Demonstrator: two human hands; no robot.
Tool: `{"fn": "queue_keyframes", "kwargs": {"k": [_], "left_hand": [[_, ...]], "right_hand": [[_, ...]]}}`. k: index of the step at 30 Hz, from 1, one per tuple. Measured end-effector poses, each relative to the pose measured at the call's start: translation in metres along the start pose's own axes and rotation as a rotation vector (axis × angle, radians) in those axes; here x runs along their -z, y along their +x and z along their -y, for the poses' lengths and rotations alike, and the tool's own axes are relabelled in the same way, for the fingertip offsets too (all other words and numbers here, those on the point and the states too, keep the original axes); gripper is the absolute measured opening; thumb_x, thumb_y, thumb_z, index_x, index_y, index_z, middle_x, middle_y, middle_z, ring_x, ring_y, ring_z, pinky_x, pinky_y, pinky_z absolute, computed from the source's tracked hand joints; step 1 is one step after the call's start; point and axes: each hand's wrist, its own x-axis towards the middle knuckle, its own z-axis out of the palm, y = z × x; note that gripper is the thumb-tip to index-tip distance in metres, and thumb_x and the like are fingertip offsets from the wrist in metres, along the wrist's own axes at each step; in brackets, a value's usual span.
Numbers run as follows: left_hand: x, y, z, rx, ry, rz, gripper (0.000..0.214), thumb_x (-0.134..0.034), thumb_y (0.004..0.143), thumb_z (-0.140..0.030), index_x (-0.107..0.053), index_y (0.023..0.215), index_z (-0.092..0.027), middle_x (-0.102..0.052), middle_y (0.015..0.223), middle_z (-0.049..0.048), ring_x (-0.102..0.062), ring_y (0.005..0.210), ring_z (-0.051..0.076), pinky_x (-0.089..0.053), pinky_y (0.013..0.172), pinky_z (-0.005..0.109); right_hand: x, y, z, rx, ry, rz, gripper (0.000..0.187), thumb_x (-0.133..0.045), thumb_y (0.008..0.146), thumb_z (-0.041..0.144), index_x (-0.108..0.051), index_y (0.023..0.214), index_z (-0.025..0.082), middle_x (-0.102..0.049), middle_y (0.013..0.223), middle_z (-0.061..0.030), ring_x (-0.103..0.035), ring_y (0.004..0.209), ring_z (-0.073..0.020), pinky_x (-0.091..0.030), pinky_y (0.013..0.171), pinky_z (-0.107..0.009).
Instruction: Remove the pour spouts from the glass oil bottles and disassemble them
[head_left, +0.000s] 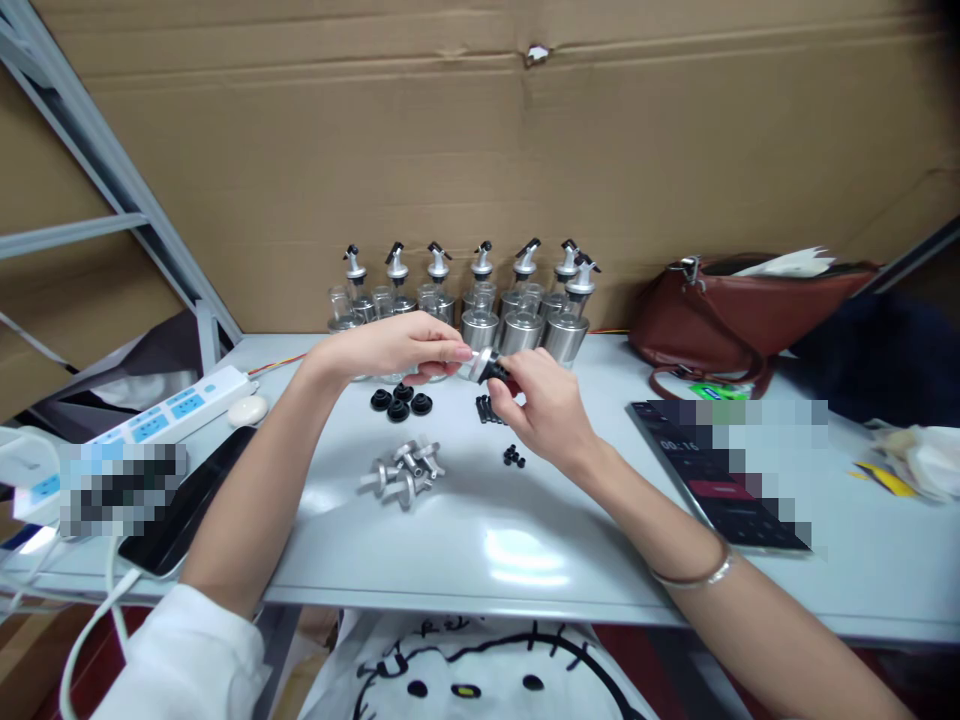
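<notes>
My left hand [401, 348] and my right hand [546, 405] meet above the white table [465, 540]. Together they pinch a small silver pourer cap with a black part [487, 367]. Below them lie three black rubber rings [401, 401], a pile of silver spout pieces [405, 468] and small black bits [514, 457]. More black pieces [486, 409] lie just under my right hand. A row of glass bottles with silver pourer tops [480, 300] stands behind, against the cardboard wall.
A brown leather bag [720, 310] sits at the back right. A dark tablet [720, 470] lies at the right. At the left are a white power strip [161, 415], a round white object [247, 410] and a black phone [187, 505]. A metal shelf frame [112, 200] rises at the left.
</notes>
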Motion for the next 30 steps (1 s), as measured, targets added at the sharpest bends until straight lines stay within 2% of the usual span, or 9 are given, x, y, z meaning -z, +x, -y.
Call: {"fn": "queue_keyframes", "kwargs": {"k": [3,7,10,12,14,16,18,26,30], "left_hand": [[-0.001,0.001,-0.001,-0.021,0.062,0.003,0.033,-0.046,0.090,-0.039,-0.050,0.067,-0.016,-0.047,0.057,-0.0031,-0.043,0.047,0.006,-0.035,0.050,0.020],[0.001,0.001,0.000,-0.021,0.160,-0.062,0.033,-0.045,0.090,-0.041,-0.052,0.069,-0.016,-0.049,0.055,-0.0031,-0.045,0.049,0.007,-0.036,0.054,0.021],[0.014,-0.009,0.006,0.029,0.293,-0.337,0.032,-0.044,0.089,-0.038,-0.053,0.068,-0.016,-0.052,0.058,-0.0014,-0.047,0.055,0.009,-0.036,0.056,0.022],[0.027,-0.021,0.010,0.072,0.371,-0.507,0.033,-0.044,0.088,-0.038,-0.053,0.066,-0.015,-0.054,0.062,-0.0003,-0.049,0.059,0.009,-0.035,0.059,0.022],[0.038,-0.035,0.013,0.127,0.379,-0.474,0.033,-0.046,0.087,-0.041,-0.057,0.070,-0.015,-0.057,0.066,0.0003,-0.051,0.063,0.010,-0.036,0.060,0.021],[0.044,-0.046,0.014,0.177,0.380,-0.440,0.033,-0.049,0.084,-0.046,-0.061,0.077,-0.016,-0.060,0.071,0.0008,-0.054,0.067,0.012,-0.037,0.061,0.021],[0.047,-0.052,0.014,0.213,0.386,-0.435,0.034,-0.051,0.082,-0.049,-0.064,0.085,-0.017,-0.064,0.076,0.0016,-0.057,0.072,0.014,-0.039,0.063,0.022],[0.052,-0.063,0.019,0.320,0.424,-0.451,0.041,-0.055,0.075,-0.052,-0.067,0.092,-0.017,-0.067,0.086,0.0041,-0.061,0.082,0.020,-0.042,0.069,0.026],[0.052,-0.065,0.018,0.323,0.441,-0.443,0.037,-0.055,0.075,-0.049,-0.067,0.091,-0.017,-0.067,0.082,0.0043,-0.061,0.078,0.018,-0.041,0.066,0.025]], "right_hand": [[-0.002,-0.001,0.009,-0.203,0.187,0.036,0.024,-0.042,0.090,0.025,-0.040,0.067,0.021,-0.042,0.056,0.0040,-0.038,0.051,-0.0103,-0.030,0.053,-0.024],[-0.005,-0.002,0.009,-0.585,0.519,0.097,0.033,-0.039,0.089,0.037,-0.035,0.061,0.022,-0.035,0.050,0.0055,-0.033,0.044,-0.0086,-0.025,0.045,-0.023],[-0.007,-0.001,-0.005,-0.906,0.805,0.011,0.040,-0.029,0.089,0.047,-0.031,0.057,0.023,-0.032,0.048,0.0053,-0.026,0.040,-0.0080,-0.021,0.041,-0.024],[-0.007,-0.001,-0.017,-1.021,0.882,-0.064,0.038,-0.031,0.087,0.045,-0.036,0.057,0.022,-0.036,0.050,0.0044,-0.029,0.041,-0.0082,-0.024,0.041,-0.024],[-0.008,-0.003,-0.023,-1.005,0.832,-0.029,0.030,-0.039,0.083,0.039,-0.047,0.063,0.020,-0.043,0.054,0.0030,-0.038,0.047,-0.0096,-0.031,0.046,-0.024],[-0.011,-0.006,-0.025,-0.928,0.707,0.084,0.019,-0.048,0.079,0.034,-0.057,0.074,0.018,-0.051,0.061,0.0012,-0.047,0.057,-0.0119,-0.037,0.053,-0.024],[-0.016,-0.009,-0.022,-0.824,0.569,0.207,0.018,-0.054,0.076,0.028,-0.063,0.088,0.017,-0.059,0.073,-0.0013,-0.053,0.067,-0.0144,-0.042,0.060,-0.026],[-0.046,0.013,-0.011,-0.419,-0.005,0.727,0.025,-0.052,0.087,0.011,-0.063,0.109,0.012,-0.064,0.098,-0.0109,-0.060,0.091,-0.0203,-0.043,0.080,-0.029],[-0.066,0.024,-0.012,-0.326,-0.065,0.858,0.024,-0.051,0.086,0.007,-0.066,0.106,0.011,-0.062,0.101,-0.0134,-0.061,0.096,-0.0218,-0.042,0.080,-0.027]]}}
